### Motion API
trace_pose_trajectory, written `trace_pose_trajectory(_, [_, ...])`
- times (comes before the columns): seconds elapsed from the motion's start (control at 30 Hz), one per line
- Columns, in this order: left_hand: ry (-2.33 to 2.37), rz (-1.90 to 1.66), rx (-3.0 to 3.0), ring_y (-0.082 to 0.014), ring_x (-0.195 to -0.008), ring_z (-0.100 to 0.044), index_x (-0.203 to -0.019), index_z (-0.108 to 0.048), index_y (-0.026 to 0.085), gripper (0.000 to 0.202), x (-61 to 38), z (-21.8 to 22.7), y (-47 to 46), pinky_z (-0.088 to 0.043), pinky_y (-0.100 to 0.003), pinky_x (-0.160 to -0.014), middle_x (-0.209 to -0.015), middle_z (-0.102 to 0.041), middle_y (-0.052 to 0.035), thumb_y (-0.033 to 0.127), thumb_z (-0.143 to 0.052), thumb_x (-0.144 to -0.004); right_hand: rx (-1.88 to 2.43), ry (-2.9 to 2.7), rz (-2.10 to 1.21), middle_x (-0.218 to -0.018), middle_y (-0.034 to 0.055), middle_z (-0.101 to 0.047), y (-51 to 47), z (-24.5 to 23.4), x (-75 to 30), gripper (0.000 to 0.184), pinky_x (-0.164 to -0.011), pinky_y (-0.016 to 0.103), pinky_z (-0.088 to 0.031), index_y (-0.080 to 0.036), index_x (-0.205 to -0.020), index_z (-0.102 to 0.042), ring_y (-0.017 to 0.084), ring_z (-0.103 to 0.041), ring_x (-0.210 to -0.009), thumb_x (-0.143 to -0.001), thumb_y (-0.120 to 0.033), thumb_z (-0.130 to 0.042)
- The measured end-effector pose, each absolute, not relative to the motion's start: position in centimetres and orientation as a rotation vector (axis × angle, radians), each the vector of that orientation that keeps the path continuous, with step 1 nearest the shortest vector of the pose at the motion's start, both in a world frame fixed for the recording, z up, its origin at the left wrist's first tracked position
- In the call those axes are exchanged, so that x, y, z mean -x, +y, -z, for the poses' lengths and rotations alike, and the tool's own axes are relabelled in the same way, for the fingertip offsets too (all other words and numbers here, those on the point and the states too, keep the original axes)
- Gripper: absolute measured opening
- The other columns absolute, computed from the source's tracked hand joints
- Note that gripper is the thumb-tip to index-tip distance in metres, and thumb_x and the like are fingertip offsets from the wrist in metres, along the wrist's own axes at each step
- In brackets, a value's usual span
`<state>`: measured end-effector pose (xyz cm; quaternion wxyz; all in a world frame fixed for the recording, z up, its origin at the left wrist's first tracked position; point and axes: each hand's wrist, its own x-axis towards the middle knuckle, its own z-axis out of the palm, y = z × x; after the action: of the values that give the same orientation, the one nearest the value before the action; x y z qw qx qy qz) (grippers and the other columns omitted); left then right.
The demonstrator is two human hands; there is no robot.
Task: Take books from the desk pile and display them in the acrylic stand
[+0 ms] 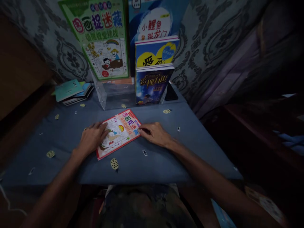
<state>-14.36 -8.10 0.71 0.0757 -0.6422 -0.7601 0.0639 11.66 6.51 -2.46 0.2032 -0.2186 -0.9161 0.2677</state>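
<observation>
The flat book [120, 132] is showing a red border; beneath it, the tablecloth [161, 169] is displaying blue-grey with black-dotted yellow pineapples [114, 163]; behind it, the tall book [101, 39] is presenting mainly green colouring

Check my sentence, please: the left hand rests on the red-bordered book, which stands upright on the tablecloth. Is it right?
Not quite: the head view shows the red-bordered book lying flat on the tablecloth, not standing upright. The left hand does rest on it.
</observation>
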Motion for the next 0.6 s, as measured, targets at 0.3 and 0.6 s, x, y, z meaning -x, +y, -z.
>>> trace_pose_trajectory(0.3, [-2.229, -0.149, 1.964, -0.0288, -0.090, -0.067, -0.115, -0.070, 0.019, 0.035, 10.9, -1.1, -11.6, -0.051, -0.036, -0.070, -0.103, -0.069, -0.0121, 0.045, -0.051, -0.100, 0.447, -2.631, -0.630, -0.147, 0.0149, -0.056, 9.9, 6.0, -9.9, 0.036, -0.112, 0.054, -0.043, -0.019, -0.132, -0.063, 0.030, -0.051, -0.138, -0.097, -0.024, -0.052])
trace_pose_trajectory(0.6, [-1.763, 0.291, 2.451, -0.0287, -0.121, -0.061, -0.127, -0.063, 0.018, 0.031, 7.2, 2.4, -12.9, -0.048, -0.046, -0.104, -0.128, -0.067, -0.0142, 0.030, -0.057, -0.100, 0.496, -2.602, -0.641, -0.153, 0.0140, -0.050, 9.7, 7.2, -9.7, 0.041, -0.119, 0.056, -0.034, -0.019, -0.138, -0.059, 0.031, -0.042, -0.145, -0.100, -0.029, -0.050])
